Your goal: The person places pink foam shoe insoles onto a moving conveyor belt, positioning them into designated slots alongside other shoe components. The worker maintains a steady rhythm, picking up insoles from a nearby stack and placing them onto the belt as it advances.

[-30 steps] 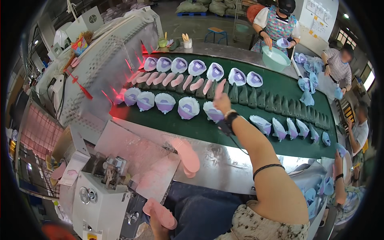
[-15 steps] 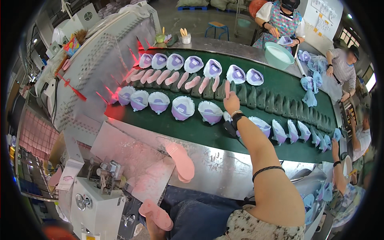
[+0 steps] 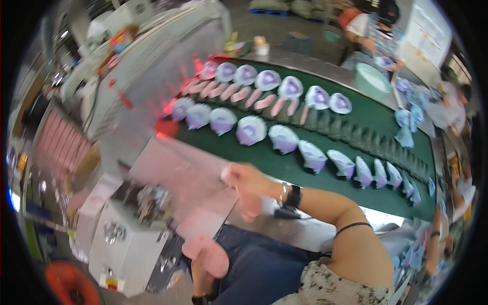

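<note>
My left hand (image 3: pixel 202 277), low in the view by my lap, is closed around pink insoles (image 3: pixel 215 260). Over the edge of the worktable, my right hand (image 3: pixel 250 182) is beside more pink insoles (image 3: pixel 250 205) and partly covers them. Motion blur smears its fingers, so their grip does not show. Beyond it, a green conveyor belt (image 3: pixel 229 136) carries a middle row of dark shoe lasts (image 3: pixel 325 122). Pink insoles (image 3: pixel 277 107) lie on the lasts at the left end of that row. White and purple shoe uppers (image 3: pixel 251 129) line both sides.
A grey machine housing (image 3: pixel 152 76) with red glowing light spans the belt's left end. A white machine (image 3: pixel 127 249) stands left of my lap, by a pink-dusted board (image 3: pixel 178 173). Across the belt, a person (image 3: pixel 376 38) works over a pale green basin (image 3: pixel 373 79). Others are at right.
My right hand has left a pink insole on a last in the middle row and come back toward me, to the insoles at the table edge. The view has shifted; my left hand still holds insoles.
</note>
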`<state>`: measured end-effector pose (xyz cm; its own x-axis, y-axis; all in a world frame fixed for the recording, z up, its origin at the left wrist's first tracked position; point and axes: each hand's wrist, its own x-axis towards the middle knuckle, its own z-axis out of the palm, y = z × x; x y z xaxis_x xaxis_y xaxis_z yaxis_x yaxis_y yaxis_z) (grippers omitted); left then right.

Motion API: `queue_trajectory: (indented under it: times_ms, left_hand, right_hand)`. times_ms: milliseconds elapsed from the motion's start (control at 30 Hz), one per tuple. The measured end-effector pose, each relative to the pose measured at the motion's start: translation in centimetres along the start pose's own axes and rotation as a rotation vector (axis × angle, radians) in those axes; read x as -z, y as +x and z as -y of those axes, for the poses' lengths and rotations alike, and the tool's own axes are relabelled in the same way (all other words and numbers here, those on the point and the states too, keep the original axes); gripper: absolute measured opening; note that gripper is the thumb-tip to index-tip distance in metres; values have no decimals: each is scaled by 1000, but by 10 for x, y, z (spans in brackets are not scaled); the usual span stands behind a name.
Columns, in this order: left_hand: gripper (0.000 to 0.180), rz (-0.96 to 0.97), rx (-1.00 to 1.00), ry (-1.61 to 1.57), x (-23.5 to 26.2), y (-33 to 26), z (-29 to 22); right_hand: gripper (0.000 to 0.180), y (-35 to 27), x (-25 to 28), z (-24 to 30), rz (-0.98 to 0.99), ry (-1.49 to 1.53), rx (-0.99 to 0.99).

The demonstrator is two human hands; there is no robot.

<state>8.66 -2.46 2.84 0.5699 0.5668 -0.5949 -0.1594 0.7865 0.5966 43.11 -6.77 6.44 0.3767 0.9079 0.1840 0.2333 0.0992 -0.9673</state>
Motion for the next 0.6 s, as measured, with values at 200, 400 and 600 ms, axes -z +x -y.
queue_trajectory:
  times_ms: [200, 400, 600]
  left_hand:
    - [33, -99, -173, 19, -26, -3, -23]
    - [45, -109, -18, -146, 36, -42, -23]
    - [50, -146, -1, -142, 34, -48, -23]
  right_hand:
    - [21, -62, -134, 34, 308, -115, -139]
    - [24, 41, -171, -24, 85, 26, -289]
    - [22, 114, -186, -20, 82, -71, -411]
